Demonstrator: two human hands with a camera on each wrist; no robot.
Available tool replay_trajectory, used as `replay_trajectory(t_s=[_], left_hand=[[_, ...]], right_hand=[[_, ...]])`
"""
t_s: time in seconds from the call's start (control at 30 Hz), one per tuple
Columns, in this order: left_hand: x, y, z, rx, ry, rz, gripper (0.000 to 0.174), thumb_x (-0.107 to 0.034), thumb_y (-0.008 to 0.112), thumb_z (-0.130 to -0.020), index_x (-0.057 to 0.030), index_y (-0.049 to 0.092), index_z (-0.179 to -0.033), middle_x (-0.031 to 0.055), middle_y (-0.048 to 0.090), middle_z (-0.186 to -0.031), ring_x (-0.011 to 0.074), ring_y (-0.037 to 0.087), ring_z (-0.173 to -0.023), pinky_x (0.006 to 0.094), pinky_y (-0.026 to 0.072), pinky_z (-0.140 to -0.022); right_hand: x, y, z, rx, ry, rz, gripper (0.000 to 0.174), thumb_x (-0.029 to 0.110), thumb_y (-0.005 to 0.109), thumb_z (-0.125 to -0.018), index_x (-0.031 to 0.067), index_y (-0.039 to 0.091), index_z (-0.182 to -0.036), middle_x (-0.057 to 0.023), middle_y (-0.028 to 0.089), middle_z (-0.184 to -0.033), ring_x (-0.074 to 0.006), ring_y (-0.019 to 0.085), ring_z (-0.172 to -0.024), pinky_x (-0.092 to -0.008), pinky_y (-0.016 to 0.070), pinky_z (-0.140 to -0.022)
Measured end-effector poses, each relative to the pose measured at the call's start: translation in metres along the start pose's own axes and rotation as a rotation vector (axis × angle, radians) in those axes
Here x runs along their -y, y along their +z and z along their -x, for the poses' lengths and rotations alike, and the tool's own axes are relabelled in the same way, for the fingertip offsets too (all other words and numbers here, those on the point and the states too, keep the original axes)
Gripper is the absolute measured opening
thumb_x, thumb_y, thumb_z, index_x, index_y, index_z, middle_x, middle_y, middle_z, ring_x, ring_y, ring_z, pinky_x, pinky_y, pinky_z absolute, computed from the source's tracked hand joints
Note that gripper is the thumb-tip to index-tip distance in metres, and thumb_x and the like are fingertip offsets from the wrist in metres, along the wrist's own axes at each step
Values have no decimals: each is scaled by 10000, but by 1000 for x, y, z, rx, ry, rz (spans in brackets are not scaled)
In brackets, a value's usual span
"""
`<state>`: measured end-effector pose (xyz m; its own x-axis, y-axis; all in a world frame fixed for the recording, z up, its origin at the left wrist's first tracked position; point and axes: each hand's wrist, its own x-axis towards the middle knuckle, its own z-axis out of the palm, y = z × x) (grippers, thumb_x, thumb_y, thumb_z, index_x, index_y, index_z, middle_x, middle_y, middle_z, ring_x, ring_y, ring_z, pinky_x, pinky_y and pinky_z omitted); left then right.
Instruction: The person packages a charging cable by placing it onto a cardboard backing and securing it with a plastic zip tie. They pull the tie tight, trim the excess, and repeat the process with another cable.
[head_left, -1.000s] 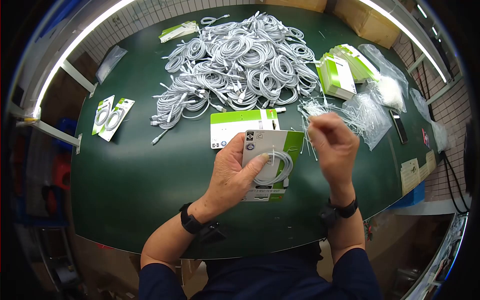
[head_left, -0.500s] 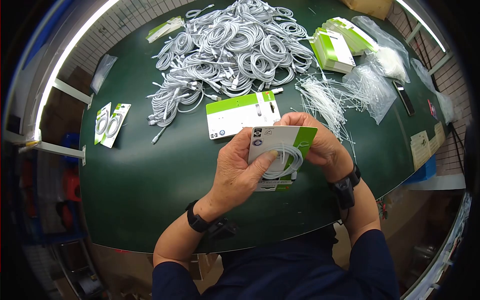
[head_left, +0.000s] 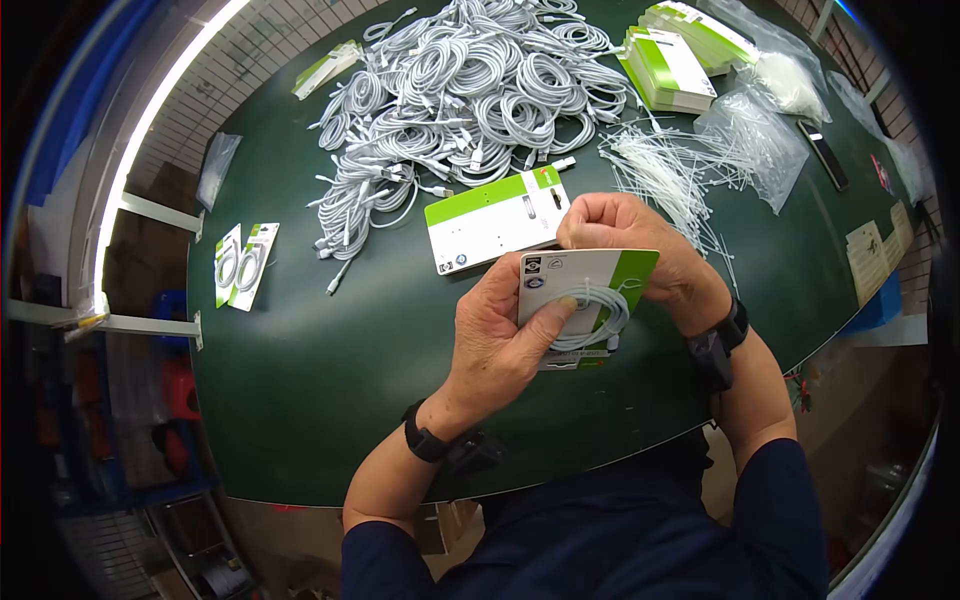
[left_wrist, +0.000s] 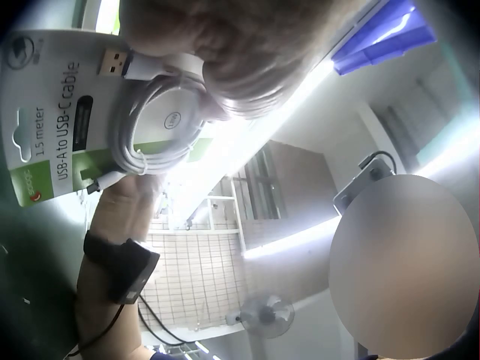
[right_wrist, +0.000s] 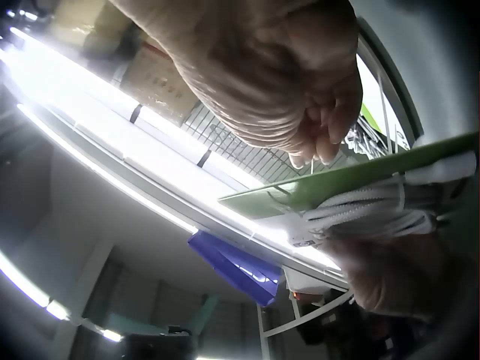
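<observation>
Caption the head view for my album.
Left hand holding a carded USB cable, right hand behind it, before a heap of coiled cables.

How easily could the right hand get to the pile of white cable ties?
Probably yes, easily: the pile of white cable ties lies just beyond the right hand, and nothing seems to block the way. Its fingers do look busy behind the cable's card, though.

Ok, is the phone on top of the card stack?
No, the phone lies on the green table beside the clear bag.
</observation>
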<state>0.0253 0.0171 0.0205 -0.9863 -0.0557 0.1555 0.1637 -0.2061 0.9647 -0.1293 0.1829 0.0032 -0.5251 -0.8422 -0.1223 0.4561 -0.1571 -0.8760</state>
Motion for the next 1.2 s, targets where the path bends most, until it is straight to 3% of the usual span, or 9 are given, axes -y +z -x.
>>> replay_trajectory(t_s=[0.2,0.33,0.57,0.7,0.73,0.83,1.0,1.1,1.2], left_hand=[[0,1,-2,-29,-7,28,334,34,655,-1009,39,588,-1337,120,711,-1237,156,701,-1107,322,584,-970],[1,1,-3,-62,-8,13,316,5,701,-994,29,616,-1298,115,731,-1197,147,714,-1070,308,591,-934],[2,-2,-4,-151,11,-66,262,-47,784,-949,3,651,-1169,90,767,-1060,120,735,-934,291,609,-838],[3,-7,-9,-208,12,4,277,-22,766,-938,-4,636,-1183,94,763,-1073,119,732,-936,288,608,-836],[3,-8,-10,-237,50,12,276,-30,754,-956,-4,622,-1197,98,757,-1089,123,731,-943,292,612,-839],[0,-19,-16,-321,56,56,262,-37,743,-976,-4,612,-1201,103,749,-1110,128,730,-955,296,618,-844],[-1,-34,-23,-413,83,85,259,-50,736,-994,-2,604,-1212,104,737,-1129,128,723,-967,298,620,-847],[3,-32,-24,-385,48,102,270,-52,718,-1005,10,600,-1239,110,732,-1145,134,716,-992,298,608,-871],[6,-28,-24,-281,21,64,324,-57,686,-1022,41,578,-1311,123,722,-1188,145,703,-1065,305,583,-928]], right_hand=[[-1,8,0,-181,-222,355,139,133,711,-998,-3,683,-987,4,679,-876,-35,610,-766,-211,512,-646],[-6,10,0,-197,-222,457,114,63,730,-994,-8,642,-1002,-3,669,-915,-36,624,-800,-218,551,-702],[-15,20,-2,-319,-445,602,172,131,737,-1006,-21,659,-985,-15,677,-835,-44,591,-744,-226,501,-643],[-15,16,-4,-436,-408,314,124,107,701,-1035,-8,665,-1004,-25,688,-841,-64,631,-738,-228,529,-677],[-14,7,-8,-408,-406,285,116,144,657,-1072,29,647,-1078,-16,672,-933,-60,596,-733,-200,481,-674],[-6,11,-6,-487,-448,258,142,159,628,-1088,20,634,-1119,-29,679,-962,-66,599,-764,-214,473,-676],[-13,30,8,-134,-266,455,339,196,680,-1058,-40,616,-1293,-68,723,-1080,-79,657,-889,-242,544,-776],[-24,47,8,-87,-277,437,325,183,684,-1055,-37,624,-1287,-76,729,-1098,-91,669,-951,-265,561,-830],[-25,40,6,-204,-228,427,310,178,687,-1055,-37,643,-1274,-79,738,-1104,-106,681,-979,-276,569,-868]])
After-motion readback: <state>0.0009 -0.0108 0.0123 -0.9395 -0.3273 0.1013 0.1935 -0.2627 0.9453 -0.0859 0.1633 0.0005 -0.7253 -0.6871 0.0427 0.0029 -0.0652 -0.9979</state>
